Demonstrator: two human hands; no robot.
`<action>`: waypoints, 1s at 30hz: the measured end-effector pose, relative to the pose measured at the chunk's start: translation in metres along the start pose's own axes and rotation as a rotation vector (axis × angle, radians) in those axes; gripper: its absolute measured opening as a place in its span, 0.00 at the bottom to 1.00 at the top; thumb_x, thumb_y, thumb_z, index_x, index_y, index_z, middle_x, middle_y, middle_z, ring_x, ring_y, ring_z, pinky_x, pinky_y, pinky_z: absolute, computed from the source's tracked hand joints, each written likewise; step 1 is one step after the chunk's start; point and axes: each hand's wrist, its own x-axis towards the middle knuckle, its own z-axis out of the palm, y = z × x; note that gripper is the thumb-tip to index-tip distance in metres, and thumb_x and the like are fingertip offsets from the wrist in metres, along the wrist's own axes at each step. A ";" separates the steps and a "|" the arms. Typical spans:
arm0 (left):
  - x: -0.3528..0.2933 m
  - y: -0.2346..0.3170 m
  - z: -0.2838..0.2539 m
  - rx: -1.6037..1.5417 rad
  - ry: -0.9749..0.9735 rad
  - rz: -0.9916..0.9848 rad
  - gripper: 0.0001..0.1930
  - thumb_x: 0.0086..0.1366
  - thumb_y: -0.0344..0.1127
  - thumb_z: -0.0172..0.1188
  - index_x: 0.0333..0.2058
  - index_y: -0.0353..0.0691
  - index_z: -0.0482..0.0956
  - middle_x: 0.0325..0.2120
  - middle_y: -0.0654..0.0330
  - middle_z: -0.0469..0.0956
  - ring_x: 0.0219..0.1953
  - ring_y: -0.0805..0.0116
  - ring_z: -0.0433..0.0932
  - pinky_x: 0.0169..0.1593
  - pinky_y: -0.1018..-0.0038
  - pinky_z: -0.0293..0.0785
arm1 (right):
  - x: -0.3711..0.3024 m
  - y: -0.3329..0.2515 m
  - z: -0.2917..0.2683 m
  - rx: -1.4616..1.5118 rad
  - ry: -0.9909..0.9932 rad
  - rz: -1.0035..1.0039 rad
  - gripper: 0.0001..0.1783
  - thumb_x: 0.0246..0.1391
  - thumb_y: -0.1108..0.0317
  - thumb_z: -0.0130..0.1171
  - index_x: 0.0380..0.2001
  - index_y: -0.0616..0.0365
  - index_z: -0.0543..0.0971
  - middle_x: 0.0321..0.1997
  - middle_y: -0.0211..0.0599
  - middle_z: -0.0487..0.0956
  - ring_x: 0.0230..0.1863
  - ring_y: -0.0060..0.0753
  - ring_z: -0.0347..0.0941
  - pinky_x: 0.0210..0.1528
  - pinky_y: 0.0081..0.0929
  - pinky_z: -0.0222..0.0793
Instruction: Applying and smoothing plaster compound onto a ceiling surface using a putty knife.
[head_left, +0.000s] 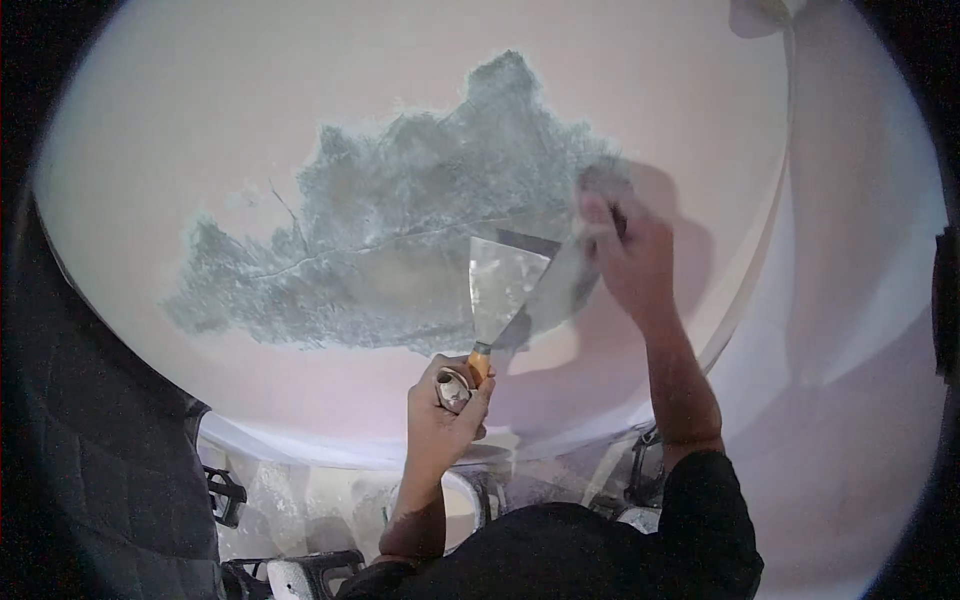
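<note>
"Where is your patch (pixel 400 185) lying?"
"Mid-frame, above your left hand (pixel 446 408), stretching left to right; your right hand (pixel 640 255) is nearer, overlapping its right end."
"How is it looking?"
"Mottled grey, ragged-edged. Your left is gripping a scraper (pixel 500 290); blur is hiding whether your right is pinching anything."

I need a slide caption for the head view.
Left hand holding a scraper before a grey patch, right hand blurred nearby.

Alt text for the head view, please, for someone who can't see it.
A person's left grip holds a scraper, blade up, before a pale surface with a ragged grey patch. The right grip, blurred, is by the patch's right edge; what it may hold is unclear.
</note>
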 end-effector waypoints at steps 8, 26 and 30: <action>0.009 -0.015 0.015 0.077 -0.215 0.021 0.09 0.60 0.25 0.60 0.33 0.37 0.67 0.25 0.59 0.76 0.21 0.78 0.75 0.19 0.82 0.70 | -0.132 0.076 0.091 0.457 -0.394 0.147 0.14 0.62 0.64 0.47 0.40 0.64 0.73 0.36 0.42 0.77 0.39 0.33 0.72 0.43 0.34 0.68; -0.082 0.023 -0.129 -0.094 -0.122 0.017 0.08 0.60 0.20 0.58 0.30 0.36 0.66 0.30 0.53 0.80 0.33 0.74 0.80 0.33 0.77 0.77 | -0.088 0.082 0.110 -0.938 0.047 -0.144 0.18 0.58 0.68 0.50 0.50 0.64 0.69 0.53 0.57 0.70 0.50 0.61 0.71 0.43 0.37 0.76; -0.108 0.028 -0.171 -0.155 -0.068 -0.032 0.09 0.61 0.22 0.59 0.32 0.36 0.66 0.23 0.59 0.75 0.26 0.74 0.79 0.26 0.79 0.75 | -0.096 0.091 0.118 -0.887 0.251 -0.149 0.18 0.60 0.65 0.48 0.50 0.63 0.68 0.53 0.56 0.69 0.45 0.58 0.73 0.39 0.39 0.76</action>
